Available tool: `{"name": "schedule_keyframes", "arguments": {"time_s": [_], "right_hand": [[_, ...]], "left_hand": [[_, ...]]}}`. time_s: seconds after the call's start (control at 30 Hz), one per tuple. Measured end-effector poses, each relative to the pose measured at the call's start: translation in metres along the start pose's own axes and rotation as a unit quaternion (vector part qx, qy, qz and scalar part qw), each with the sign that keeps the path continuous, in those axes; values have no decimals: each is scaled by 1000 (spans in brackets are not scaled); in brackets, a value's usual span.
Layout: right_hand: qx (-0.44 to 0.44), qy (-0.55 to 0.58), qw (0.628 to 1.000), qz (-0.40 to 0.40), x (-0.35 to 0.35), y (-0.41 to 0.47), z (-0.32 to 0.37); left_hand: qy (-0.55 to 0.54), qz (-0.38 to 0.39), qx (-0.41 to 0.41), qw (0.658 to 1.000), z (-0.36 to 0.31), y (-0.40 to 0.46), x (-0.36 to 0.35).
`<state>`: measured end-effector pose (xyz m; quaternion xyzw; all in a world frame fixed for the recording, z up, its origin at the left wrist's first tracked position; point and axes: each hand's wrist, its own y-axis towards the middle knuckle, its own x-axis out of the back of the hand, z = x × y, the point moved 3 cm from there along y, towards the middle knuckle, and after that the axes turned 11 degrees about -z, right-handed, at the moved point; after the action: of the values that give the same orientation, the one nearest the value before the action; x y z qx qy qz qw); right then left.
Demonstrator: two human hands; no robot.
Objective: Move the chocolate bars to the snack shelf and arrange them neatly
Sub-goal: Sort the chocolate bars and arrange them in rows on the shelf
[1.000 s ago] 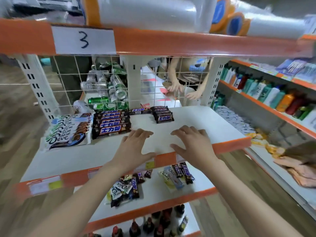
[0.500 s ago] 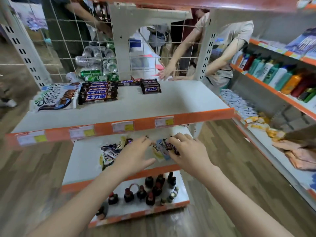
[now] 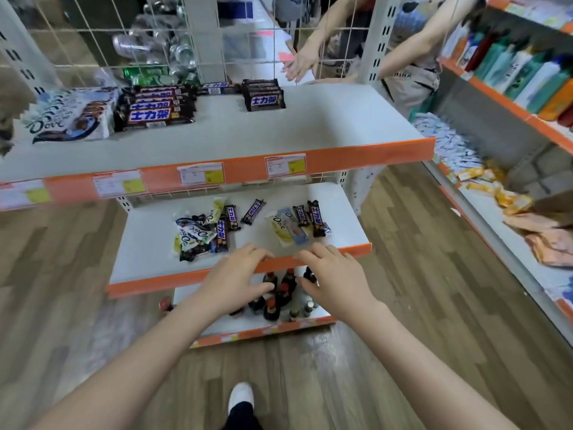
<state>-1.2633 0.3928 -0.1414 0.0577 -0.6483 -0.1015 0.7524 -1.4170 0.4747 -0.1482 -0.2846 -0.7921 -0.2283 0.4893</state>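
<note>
Orange-edged white shelves stand in tiers before me. On the snack shelf (image 3: pixel 310 131) — the upper tier — Dove packs (image 3: pixel 73 114) lie far left, a row of brown bars (image 3: pixel 158 108) sits just beside them, and a small stack (image 3: pixel 263 96) lies farther right. Loose chocolate bars rest on the lower shelf (image 3: pixel 148 243): one heap (image 3: pixel 204 232) at centre, a single bar (image 3: pixel 253 211) apart from it, a second cluster (image 3: pixel 299 221) to the right. My left hand (image 3: pixel 237 280) and right hand (image 3: pixel 333 279) hover at this shelf's near edge, apart, fingers loosely spread, holding nothing. Dark bottles (image 3: pixel 279 294) stand on the bottom tier, partly hidden by my hands. Wire mesh (image 3: pixel 93 35) backs the unit; beyond it are cans (image 3: pixel 155 48) and another person's hand (image 3: pixel 299 62). Coloured bottles (image 3: pixel 524 69) line the right-hand shelving.
</note>
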Motion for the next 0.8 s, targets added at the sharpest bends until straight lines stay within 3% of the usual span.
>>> {"name": "schedule_keyframes", "arguments": {"time_s": [0.47, 0.8], "right_hand": [[-38, 34, 998, 24, -93, 36, -33], [-86, 49, 995, 17, -203, 100, -82]], "left_hand": [[-7, 86, 42, 995, 66, 57, -94], [-44, 49, 50, 997, 120, 148, -181]]}}
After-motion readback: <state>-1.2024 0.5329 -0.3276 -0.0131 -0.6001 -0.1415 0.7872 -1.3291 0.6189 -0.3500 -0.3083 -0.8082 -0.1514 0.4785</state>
